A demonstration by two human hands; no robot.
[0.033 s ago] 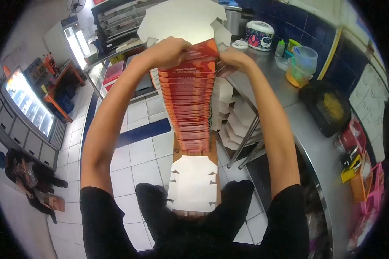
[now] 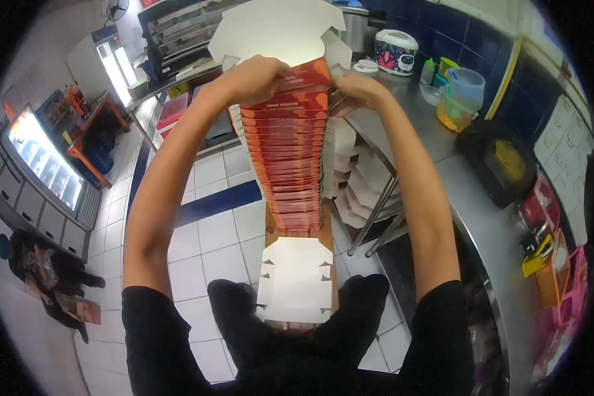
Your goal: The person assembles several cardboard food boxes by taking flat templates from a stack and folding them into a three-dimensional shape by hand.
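A tall stack of red-and-orange cardboard boxes [image 2: 287, 165] rises in front of me. Its topmost box has a large white inner flap [image 2: 270, 33] standing away from me. My left hand [image 2: 261, 78] is closed on the left edge of that top box, its fingertips partly hidden behind the cardboard. On the opposite edge, my right hand [image 2: 356, 92] grips the same box with bent fingers. Below the stack, nearer my legs, a flat white cardboard blank [image 2: 295, 280] with notched sides lies on a wooden surface [image 2: 268, 231].
More white cardboard pieces [image 2: 366, 191] sit under the steel counter [image 2: 435, 138] at right. On that counter are a patterned rice cooker [image 2: 396, 51], a clear plastic jug [image 2: 461, 99] and a black appliance [image 2: 498, 162]. A lit display fridge [image 2: 43, 158] stands at far left.
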